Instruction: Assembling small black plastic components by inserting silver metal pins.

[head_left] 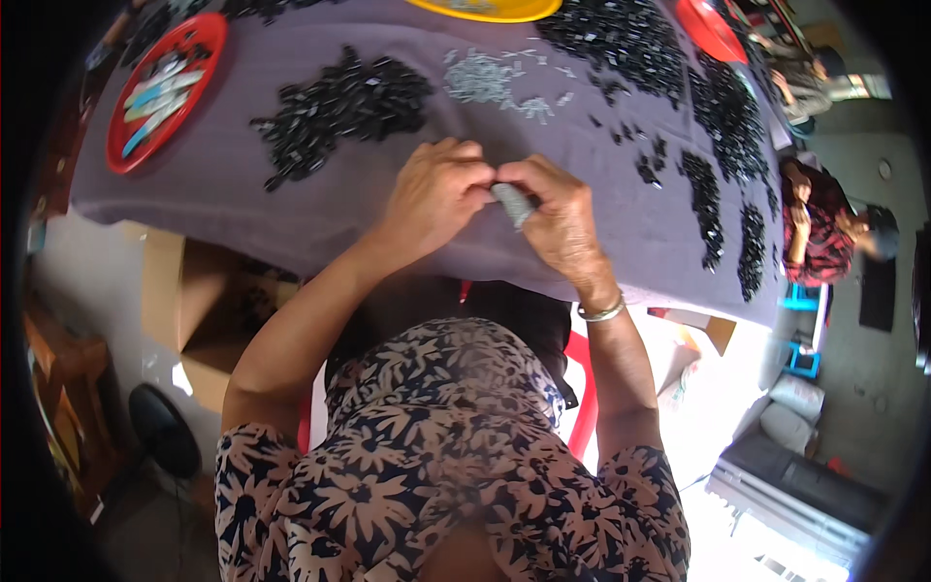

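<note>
My left hand (438,196) is closed, its thumb and fingertips pinched together over the purple tablecloth (339,209). My right hand (561,213) meets it fingertip to fingertip, also pinching. What sits between the two pinches is tiny and mostly hidden; a dark speck shows there. A light grey, cloth-like cover (514,206) shows at the right fingers, apparently wrapped around one of them. Just beyond my hands lie a heap of small black pieces (344,112) and a smaller pile of little silvery-grey pieces (482,78).
A red tray (118,155) with white and blue strips stands at left; a yellow tray (485,12) and another red tray (713,34) are at the far edge. More black pieces (703,204) spread at right. A cardboard box (165,291) sits below; other people (824,223) are at right.
</note>
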The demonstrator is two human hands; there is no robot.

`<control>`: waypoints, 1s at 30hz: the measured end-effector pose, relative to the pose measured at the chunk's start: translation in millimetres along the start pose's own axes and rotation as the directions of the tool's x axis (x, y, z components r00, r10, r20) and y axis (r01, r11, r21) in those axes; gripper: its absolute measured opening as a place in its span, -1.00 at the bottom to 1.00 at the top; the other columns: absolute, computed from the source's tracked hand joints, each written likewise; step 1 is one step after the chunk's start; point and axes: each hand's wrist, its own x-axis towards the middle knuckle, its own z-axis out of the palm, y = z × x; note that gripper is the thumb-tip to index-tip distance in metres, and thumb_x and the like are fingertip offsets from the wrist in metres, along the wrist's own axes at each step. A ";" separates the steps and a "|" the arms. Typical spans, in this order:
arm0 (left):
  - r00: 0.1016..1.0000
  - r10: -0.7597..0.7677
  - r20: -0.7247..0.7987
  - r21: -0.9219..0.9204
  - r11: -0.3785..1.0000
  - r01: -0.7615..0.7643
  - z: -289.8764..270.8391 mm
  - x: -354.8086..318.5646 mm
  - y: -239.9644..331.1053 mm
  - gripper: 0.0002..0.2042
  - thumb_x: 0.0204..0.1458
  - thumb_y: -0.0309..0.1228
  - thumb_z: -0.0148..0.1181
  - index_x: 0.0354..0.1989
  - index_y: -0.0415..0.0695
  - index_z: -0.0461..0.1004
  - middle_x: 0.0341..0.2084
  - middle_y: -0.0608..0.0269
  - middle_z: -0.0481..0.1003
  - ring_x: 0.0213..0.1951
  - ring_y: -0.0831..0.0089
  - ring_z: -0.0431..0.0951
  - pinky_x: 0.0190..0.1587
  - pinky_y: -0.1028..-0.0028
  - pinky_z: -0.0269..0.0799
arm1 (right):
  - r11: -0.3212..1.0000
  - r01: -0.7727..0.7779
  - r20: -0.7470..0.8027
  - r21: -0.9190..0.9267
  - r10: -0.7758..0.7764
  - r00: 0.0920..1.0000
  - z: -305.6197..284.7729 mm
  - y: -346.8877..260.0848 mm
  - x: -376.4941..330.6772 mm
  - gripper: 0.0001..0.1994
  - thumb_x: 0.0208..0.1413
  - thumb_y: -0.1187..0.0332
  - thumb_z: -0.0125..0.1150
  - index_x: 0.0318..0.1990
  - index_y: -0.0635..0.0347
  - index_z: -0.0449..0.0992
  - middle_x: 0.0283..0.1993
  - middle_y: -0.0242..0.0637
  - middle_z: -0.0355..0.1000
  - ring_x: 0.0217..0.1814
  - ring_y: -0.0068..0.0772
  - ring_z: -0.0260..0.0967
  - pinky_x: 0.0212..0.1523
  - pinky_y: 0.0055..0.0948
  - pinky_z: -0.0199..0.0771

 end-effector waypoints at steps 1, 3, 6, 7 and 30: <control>1.000 -0.012 -0.008 -0.021 1.000 0.012 -1.0 -1.5 -0.6 -0.90 -0.18 -0.44 0.31 -0.51 -0.15 0.51 -0.49 0.28 0.41 -0.30 0.27 0.44 -0.25 0.28 0.28 | 0.998 0.065 -0.013 -0.013 -0.065 0.998 3.1 0.0 0.3 -0.81 -0.04 0.63 0.31 -0.24 0.24 0.54 -0.36 -0.26 0.46 -0.36 -0.33 0.47 -0.36 -0.45 0.46; 1.000 -0.018 -0.014 -0.035 0.999 0.017 -2.1 -2.6 -0.6 -0.90 -0.18 -0.45 0.30 -0.50 -0.15 0.51 -0.49 0.27 0.41 -0.30 0.26 0.44 -0.25 0.27 0.28 | 0.992 0.125 -0.020 -0.007 -0.125 0.992 5.6 2.2 1.0 -0.80 -0.07 0.63 0.30 -0.25 0.22 0.54 -0.37 -0.20 0.45 -0.39 -0.14 0.44 -0.37 -0.35 0.45; 0.999 -0.030 -0.027 -0.051 0.998 0.029 -0.6 -1.0 0.2 -0.90 -0.18 -0.46 0.30 -0.48 -0.17 0.52 -0.50 0.27 0.41 -0.31 0.24 0.45 -0.24 0.25 0.29 | 0.995 0.091 -0.064 -0.035 -0.094 0.994 7.7 -1.0 -4.5 -0.80 -0.07 0.64 0.29 -0.26 0.22 0.53 -0.36 -0.20 0.45 -0.37 -0.11 0.44 -0.37 -0.30 0.45; 0.999 -0.040 -0.013 -0.037 0.999 0.040 -0.1 -0.9 -0.2 -0.90 -0.18 -0.47 0.30 -0.48 -0.17 0.52 -0.49 0.27 0.42 -0.30 0.24 0.45 -0.24 0.25 0.30 | 0.987 0.140 -0.072 -0.081 -0.146 0.987 10.5 1.5 -6.9 -0.80 -0.07 0.63 0.29 -0.26 0.22 0.52 -0.36 -0.19 0.44 -0.35 -0.08 0.43 -0.37 -0.27 0.45; 0.982 -0.168 0.090 -0.181 0.967 0.182 -0.9 -2.9 -0.3 -0.54 -0.20 -0.54 0.38 -0.03 -0.12 0.50 -0.25 0.18 0.58 -0.19 0.24 0.57 -0.09 0.29 0.40 | 0.781 -0.584 0.376 0.221 0.484 0.790 -17.3 3.0 23.2 -0.92 0.05 0.48 0.27 -0.29 0.26 0.59 -0.45 -0.36 0.50 -0.43 -0.60 0.42 -0.46 -0.53 0.41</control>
